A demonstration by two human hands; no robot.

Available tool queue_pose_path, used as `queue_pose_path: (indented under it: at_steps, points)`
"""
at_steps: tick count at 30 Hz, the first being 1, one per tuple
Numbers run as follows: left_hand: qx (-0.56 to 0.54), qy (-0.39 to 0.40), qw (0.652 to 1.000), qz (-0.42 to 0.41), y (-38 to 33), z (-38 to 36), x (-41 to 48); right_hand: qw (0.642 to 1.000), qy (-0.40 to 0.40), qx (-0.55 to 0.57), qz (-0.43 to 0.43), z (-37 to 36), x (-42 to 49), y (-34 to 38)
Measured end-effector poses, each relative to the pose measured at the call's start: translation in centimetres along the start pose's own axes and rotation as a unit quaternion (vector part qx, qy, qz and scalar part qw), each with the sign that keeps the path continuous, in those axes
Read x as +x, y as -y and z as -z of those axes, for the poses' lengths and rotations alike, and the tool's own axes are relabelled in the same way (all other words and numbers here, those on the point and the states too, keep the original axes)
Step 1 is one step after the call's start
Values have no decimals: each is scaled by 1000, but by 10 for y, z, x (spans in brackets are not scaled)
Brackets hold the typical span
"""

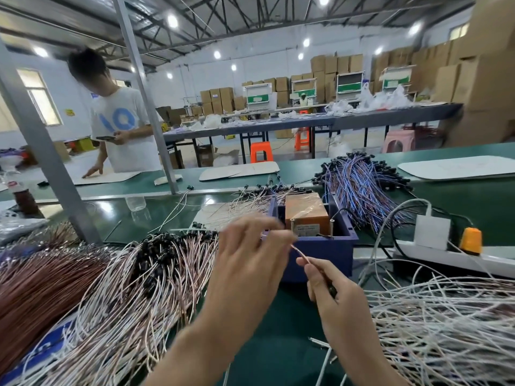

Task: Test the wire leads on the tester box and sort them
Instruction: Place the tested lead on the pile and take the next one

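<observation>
A factory hall with a steel-truss roof and ceiling lamps; stacked cartons [434, 71] fill the far right wall, and long tables with orange stools [261, 151] stand mid-room. The work surface is a green bench [278, 344]. Two grey posts [41, 151] rise from its left part. Beyond its far edge a person [122, 129] in a white shirt holds a phone and rests one hand on a cardboard sheet.

At the left edge lies a brown wire heap [33, 288]. Next to it is a pink pile [145, 274] of leads with black ends, reaching the near edge. The left hand [250, 260], blurred, hovers over that pile's right fringe, its fingers curled and pinching one end of a lead [299, 252]. The lead slants down to the right hand [334, 296], which pinches it between thumb and forefinger, with its black end by the palm. Just behind both hands sits the blue box [320, 246], mid-bench, with an orange block [305, 210] inside. A blue pile [362, 185] of leads spreads behind the box toward the far edge. To the right a power strip [446, 254] carries an orange plug [471, 240], and a white pile [446, 330] covers the near right corner.

Bare green shows between the forearms at the near edge and left of the box, where a clear bottle [135, 203] lies.
</observation>
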State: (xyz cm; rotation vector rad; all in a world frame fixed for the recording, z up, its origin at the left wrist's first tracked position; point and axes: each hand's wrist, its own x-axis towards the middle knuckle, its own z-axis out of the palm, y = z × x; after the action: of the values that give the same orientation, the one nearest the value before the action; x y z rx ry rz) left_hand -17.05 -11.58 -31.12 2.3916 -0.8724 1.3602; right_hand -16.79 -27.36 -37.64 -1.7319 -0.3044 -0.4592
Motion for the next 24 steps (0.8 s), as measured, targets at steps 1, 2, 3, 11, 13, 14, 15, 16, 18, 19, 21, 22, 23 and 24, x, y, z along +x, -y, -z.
queue_pose_path:
  at_steps: [1, 2, 3, 11, 13, 14, 15, 16, 18, 19, 21, 22, 23, 24]
  points:
    - [-58, -61, 992, 90, -10, -2, -10, 999, -12, 25, -19, 0, 0, -1]
    - [-129, -90, 966, 205, -21, -5, -18, 998, -18, 46, -35, 0, 0, -3]
    - [-208, -81, 917, 332, -28, -10, -23, 997, -22, 54, -46, 0, 0, -3]
    - [-586, -92, 573, 566, -8, -30, 10, 998, 1, -6, -57, -3, -4, -15]
    - [-602, -125, 574, 541, 2, -28, 15, 998, -6, 3, -69, -2, -4, -19]
    - [-611, -139, 568, 534, 6, -27, 15, 997, -12, 15, -75, -1, -3, -20]
    - [-620, -151, 558, 530, 9, -28, 13, 996, -20, 32, -82, 0, -2, -20]
    - [-626, -162, 548, 532, 10, -31, 9, 995, -28, 49, -87, 1, -1, -20]
    - [-609, -182, 536, 556, 9, -40, -2, 993, -41, 65, -92, 3, 1, -20]
    - [-589, -189, 537, 573, 7, -46, -8, 993, -45, 65, -91, 3, 1, -20]
    - [-548, -194, 553, 596, 2, -59, -20, 994, -50, 53, -84, 1, 0, -20]
    - [-532, -191, 567, 600, 0, -65, -26, 994, -51, 42, -81, 1, -1, -20]
    - [-518, -184, 581, 600, -1, -71, -31, 995, -53, 30, -78, 0, -2, -20]
    - [-506, -171, 596, 599, -3, -76, -36, 995, -57, 15, -75, -1, -3, -22]
